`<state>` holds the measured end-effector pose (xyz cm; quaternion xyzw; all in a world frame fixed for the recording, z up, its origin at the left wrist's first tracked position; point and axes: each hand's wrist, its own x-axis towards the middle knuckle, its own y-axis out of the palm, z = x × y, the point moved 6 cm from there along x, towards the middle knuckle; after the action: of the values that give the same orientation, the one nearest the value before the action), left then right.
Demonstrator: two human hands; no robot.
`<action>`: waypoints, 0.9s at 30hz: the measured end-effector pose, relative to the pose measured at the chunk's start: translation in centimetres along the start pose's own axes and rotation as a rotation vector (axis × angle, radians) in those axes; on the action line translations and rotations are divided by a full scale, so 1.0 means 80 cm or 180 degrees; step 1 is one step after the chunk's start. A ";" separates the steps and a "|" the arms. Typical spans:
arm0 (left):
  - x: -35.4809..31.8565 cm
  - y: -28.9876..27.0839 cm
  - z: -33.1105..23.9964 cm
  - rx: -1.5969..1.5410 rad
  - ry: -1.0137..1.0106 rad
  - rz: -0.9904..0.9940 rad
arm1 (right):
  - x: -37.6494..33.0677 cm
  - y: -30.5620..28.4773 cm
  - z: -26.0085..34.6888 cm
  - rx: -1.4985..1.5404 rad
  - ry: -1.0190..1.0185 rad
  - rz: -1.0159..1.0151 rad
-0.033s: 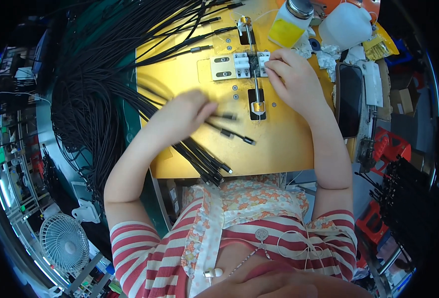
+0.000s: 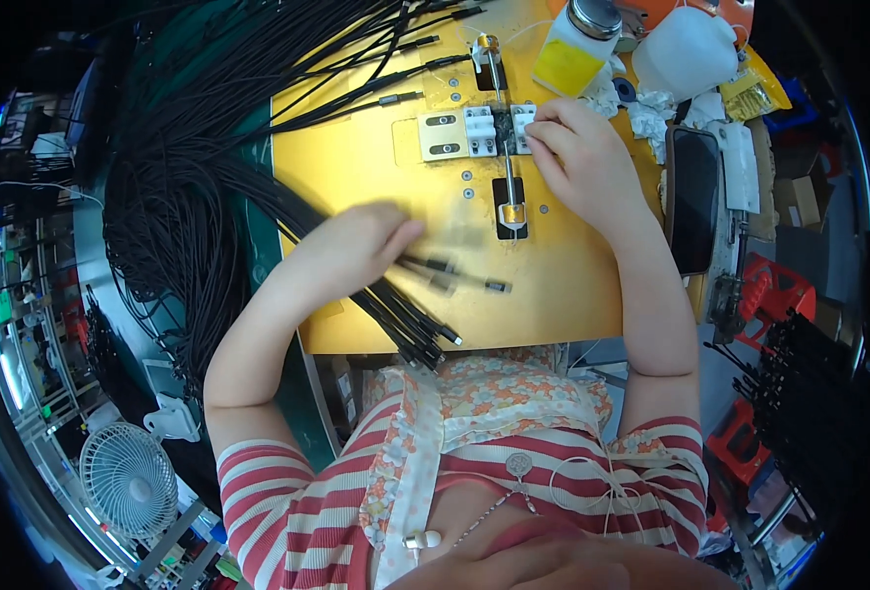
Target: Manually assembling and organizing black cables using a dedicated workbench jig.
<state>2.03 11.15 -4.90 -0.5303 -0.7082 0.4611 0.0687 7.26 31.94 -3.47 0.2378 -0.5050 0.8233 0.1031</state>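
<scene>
Black cables point(image 2: 174, 226) at left, a white-block fixture point(image 2: 480, 134) at centre

At far left, a round white fan point(image 2: 130, 482) sits below the heaped cables, which spread rightward onto the golden surface point(image 2: 553, 295). The left hand point(image 2: 361, 246) is over the strands near the surface's left side, blurred, with its fingers curled and the thumb toward them; whether it pinches a cable cannot be told. Two or more blurred connector ends point(image 2: 499, 287) lie just right of it, and a tighter bunch of connectors point(image 2: 425, 339) reaches the near edge of the surface.

The fixture is at mid-surface, with a slotted metal plate point(image 2: 444, 149) on its left side. A thin metal rod point(image 2: 510, 177) runs lengthwise past the gap between its white blocks. The right hand point(image 2: 587, 157) has bent fingers and thumb close together at the right-hand block; whether anything is pinched there is hidden.

Farther right, a metal-lidded jar with yellow contents point(image 2: 574, 64) stands beyond the hand, beside crumpled tissue point(image 2: 649, 120) and a white container point(image 2: 686, 54). A dark phone point(image 2: 692, 197) lies at the right edge.
</scene>
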 end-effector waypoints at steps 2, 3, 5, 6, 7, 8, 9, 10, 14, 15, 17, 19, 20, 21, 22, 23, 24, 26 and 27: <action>-0.002 -0.004 0.006 0.0003 0.0022 0.0320 | -0.001 -0.001 -0.001 -0.0078 0.0009 -0.0005; -0.007 -0.002 0.009 -0.0016 0.0013 0.0619 | 0.001 0.000 0.001 -0.0061 0.0021 0.0017; 0.011 -0.042 0.023 0.0432 0.0162 -0.0550 | 0.001 -0.001 -0.001 -0.0072 0.0041 0.0047; 0.030 -0.069 0.039 0.1441 0.0520 -0.1409 | 0.002 -0.002 -0.001 -0.0054 0.0018 0.0012; 0.036 -0.092 0.044 0.2059 0.0605 -0.2307 | 0.003 -0.002 0.000 -0.0016 -0.0018 -0.0023; 0.044 -0.111 0.080 0.2043 0.0679 -0.2529 | 0.006 -0.003 0.007 0.0015 -0.0079 -0.0035; 0.060 -0.120 0.112 0.1583 0.0295 -0.2404 | 0.007 -0.002 0.008 0.0075 -0.0067 -0.0029; 0.070 -0.126 0.108 0.1571 0.0312 -0.2414 | 0.006 -0.002 0.004 0.0116 -0.0034 -0.0025; 0.101 -0.124 0.114 0.1699 -0.0804 -0.1321 | 0.004 -0.001 0.001 0.0137 0.0031 0.0011; 0.099 -0.123 0.108 0.1836 -0.0920 -0.1325 | 0.004 -0.001 0.001 0.0100 0.0020 0.0007; 0.091 -0.121 0.107 0.2178 -0.1045 -0.1440 | 0.003 -0.001 0.003 0.0065 0.0003 -0.0001; 0.066 -0.139 0.097 0.2254 -0.0679 -0.2086 | 0.004 -0.001 0.004 0.0085 0.0065 0.0020; 0.048 -0.151 0.087 0.2304 -0.0297 -0.2714 | 0.006 -0.001 0.003 0.0086 0.0069 0.0010; 0.030 -0.162 0.083 0.2112 -0.0231 -0.3285 | 0.006 0.000 0.004 0.0082 0.0066 0.0015; 0.013 -0.170 0.079 0.1900 -0.0164 -0.3848 | 0.006 0.000 0.004 0.0079 0.0065 0.0020; -0.001 -0.175 0.072 0.1540 0.0221 -0.4160 | 0.005 -0.001 0.004 0.0077 0.0090 0.0023; -0.009 -0.177 0.048 0.1241 0.0288 -0.4169 | 0.004 -0.002 0.004 0.0035 0.0072 0.0020; -0.010 -0.163 0.004 0.1708 0.1054 -0.4420 | 0.004 -0.002 0.002 -0.0012 0.0065 0.0020; -0.007 -0.154 -0.005 0.1451 0.1432 -0.4272 | 0.005 -0.003 0.004 0.0042 0.0007 -0.0032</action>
<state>-5.94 10.74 4.48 -0.0378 -0.7354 0.3358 0.5873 7.12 31.73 -2.94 0.2401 -0.4983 0.8263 0.1063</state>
